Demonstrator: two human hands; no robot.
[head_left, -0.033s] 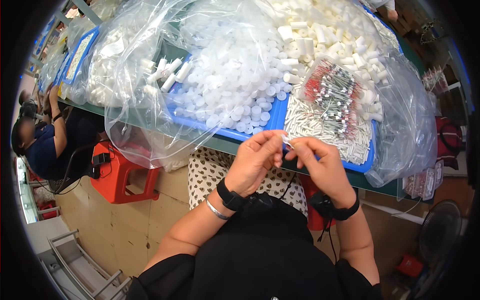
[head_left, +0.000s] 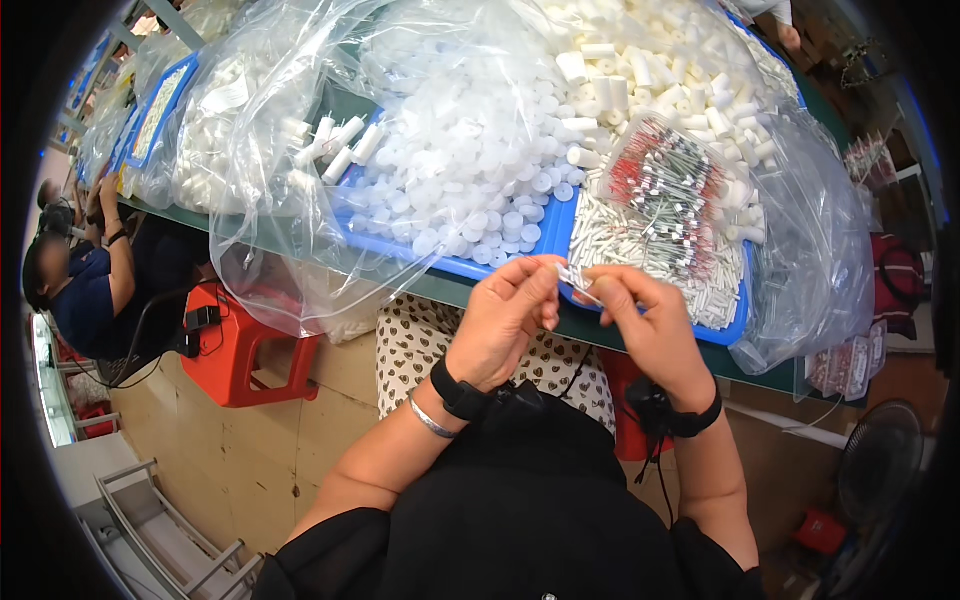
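My left hand (head_left: pixel 508 318) and my right hand (head_left: pixel 648 322) meet in front of the table edge, both with fingers closed in a pinch. Between the fingertips is a small slim white piece (head_left: pixel 574 279), partly covered by the fingers; whether it is one part or several I cannot tell. Just beyond my right hand is a blue tray (head_left: pixel 737 322) of short thin white tubes (head_left: pixel 610 250). On them rests a clear box of red-and-grey wired parts (head_left: pixel 675 185) with white ends. Left of it, translucent white discs (head_left: pixel 480 215) heap up in another blue tray (head_left: pixel 470 268).
Thick white cylinders (head_left: pixel 700 95) pile up behind the tubes. Clear plastic bags (head_left: pixel 810 270) drape over both sides of the table. A red stool (head_left: pixel 240 350) stands at left, near a seated person (head_left: pixel 85 290). A fan (head_left: pixel 880 455) is at lower right.
My right hand has shifted slightly to the right and turned a little. More of the white piece shows between the fingertips. My left hand has moved only slightly.
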